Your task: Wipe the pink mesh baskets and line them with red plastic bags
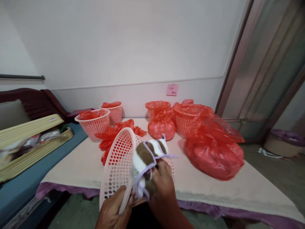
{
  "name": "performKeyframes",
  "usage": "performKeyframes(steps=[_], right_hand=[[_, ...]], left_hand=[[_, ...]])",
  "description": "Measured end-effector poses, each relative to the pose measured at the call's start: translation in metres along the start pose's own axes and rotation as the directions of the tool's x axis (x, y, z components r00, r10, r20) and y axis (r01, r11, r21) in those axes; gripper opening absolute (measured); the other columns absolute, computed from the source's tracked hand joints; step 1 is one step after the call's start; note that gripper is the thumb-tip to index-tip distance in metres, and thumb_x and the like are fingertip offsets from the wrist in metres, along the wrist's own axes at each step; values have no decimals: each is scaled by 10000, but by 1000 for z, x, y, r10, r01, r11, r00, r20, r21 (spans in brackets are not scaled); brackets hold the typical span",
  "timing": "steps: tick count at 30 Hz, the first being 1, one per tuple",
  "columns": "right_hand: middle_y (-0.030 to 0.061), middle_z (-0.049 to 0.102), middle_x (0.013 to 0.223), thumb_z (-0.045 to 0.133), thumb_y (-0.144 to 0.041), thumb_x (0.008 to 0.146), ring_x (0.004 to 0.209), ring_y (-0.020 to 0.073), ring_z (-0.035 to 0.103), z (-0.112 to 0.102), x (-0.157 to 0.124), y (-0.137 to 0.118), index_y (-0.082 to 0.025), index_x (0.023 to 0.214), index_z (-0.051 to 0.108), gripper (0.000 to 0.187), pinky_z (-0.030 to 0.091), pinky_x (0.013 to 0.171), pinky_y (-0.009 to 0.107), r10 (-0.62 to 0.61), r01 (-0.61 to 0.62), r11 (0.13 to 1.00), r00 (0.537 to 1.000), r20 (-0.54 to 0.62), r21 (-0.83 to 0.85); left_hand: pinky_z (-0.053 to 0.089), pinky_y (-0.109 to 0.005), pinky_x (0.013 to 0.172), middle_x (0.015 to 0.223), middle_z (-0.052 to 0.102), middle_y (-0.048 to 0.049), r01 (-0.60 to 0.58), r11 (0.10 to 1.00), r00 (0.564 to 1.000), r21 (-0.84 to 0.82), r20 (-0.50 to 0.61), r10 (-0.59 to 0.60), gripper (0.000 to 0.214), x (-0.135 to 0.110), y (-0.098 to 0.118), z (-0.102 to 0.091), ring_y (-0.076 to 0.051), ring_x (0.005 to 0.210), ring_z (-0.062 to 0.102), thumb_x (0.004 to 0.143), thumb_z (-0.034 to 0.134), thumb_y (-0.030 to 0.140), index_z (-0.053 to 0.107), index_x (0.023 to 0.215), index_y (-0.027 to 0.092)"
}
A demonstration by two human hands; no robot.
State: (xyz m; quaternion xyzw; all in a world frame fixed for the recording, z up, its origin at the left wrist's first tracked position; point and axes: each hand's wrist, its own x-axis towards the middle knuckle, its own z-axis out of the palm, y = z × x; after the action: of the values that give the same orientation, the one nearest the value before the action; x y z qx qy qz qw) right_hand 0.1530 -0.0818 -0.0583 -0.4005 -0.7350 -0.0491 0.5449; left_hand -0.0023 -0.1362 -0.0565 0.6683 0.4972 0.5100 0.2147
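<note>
My left hand (115, 206) grips the rim of a pink perforated plastic basket (119, 156), fingers wrapped round its lower edge. The basket is tipped on its side, its mouth turned to the left, above the table's front edge. My right hand (164, 184) is closed on a brown and white striped cloth (145, 156) with lavender edging and loose ends. That cloth lies against the outer wall of the basket and covers part of it. Some of my right fingertips are hidden by the cloth, and blur softens its lower part.
Red plastic bags (214, 156) and lined pink baskets (94, 125) stand on the pale table cover (71, 167). A loose red bag (107, 136) lies behind the held basket. A pink note (172, 90) is on the wall. At left is a yellow container (35, 152).
</note>
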Motion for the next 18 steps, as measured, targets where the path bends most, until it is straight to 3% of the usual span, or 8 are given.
performKeyframes(steps=[3,5,8,10,12,14,16,18], right_hand=[[149,582,1129,541,-137,774,1012,294,548,-3,5,40,-182,1079,599,314,467,833,473,142,-138,987,989,51,-77],[143,589,1146,494,-88,756,1055,285,540,-3,0,72,-175,1071,603,345,452,886,468,255,-246,964,964,78,-103],[143,596,1162,499,-135,754,1069,280,550,-3,-12,110,-169,1126,600,387,449,911,454,406,-403,912,914,22,-72],[126,622,1089,500,-177,767,995,263,581,-5,-19,119,-171,1077,625,334,472,863,420,479,-480,877,877,-26,-19],[100,634,1002,494,-193,778,913,238,599,-8,-23,112,-181,995,649,267,490,796,374,509,-510,860,858,-60,13],[79,630,974,513,-197,786,894,221,603,-8,-24,87,-197,945,661,218,496,773,344,491,-489,871,870,-52,52],[68,626,1021,569,-232,807,952,223,602,-2,-25,51,-223,982,662,199,502,804,343,406,-401,903,914,-2,152],[61,622,1077,528,-242,863,1001,224,596,12,-30,12,-271,1071,642,240,513,816,355,292,-276,934,955,-42,228]], left_hand=[[504,-205,741,992,743,35,27,999,998,-26,-51,-29,247,-5,-4,2,-175,927,679,883,542,341,695,1071,389],[502,-205,774,1020,740,48,54,997,996,-56,-74,-58,241,-6,-6,3,-170,932,678,874,562,345,695,1070,391],[506,-207,754,890,735,34,94,993,993,-74,-67,-99,207,-5,-4,4,-172,878,672,856,591,365,719,1016,341],[509,-213,734,775,700,21,114,990,993,-87,-33,-118,198,-2,2,6,-181,852,659,850,595,388,730,963,296],[513,-220,730,733,673,15,162,980,986,-115,-12,-164,221,2,8,8,-183,832,650,852,592,408,721,956,263],[520,-230,743,791,690,6,230,963,973,-144,3,-232,272,9,11,11,-184,832,650,846,596,432,697,1012,241],[523,-251,803,932,714,-15,275,947,961,-167,12,-277,344,16,5,10,-198,905,652,835,602,456,667,1088,232],[511,-292,889,1071,709,-41,270,940,960,-208,-19,-279,424,22,-9,5,-232,1022,635,795,626,499,658,1119,227]])
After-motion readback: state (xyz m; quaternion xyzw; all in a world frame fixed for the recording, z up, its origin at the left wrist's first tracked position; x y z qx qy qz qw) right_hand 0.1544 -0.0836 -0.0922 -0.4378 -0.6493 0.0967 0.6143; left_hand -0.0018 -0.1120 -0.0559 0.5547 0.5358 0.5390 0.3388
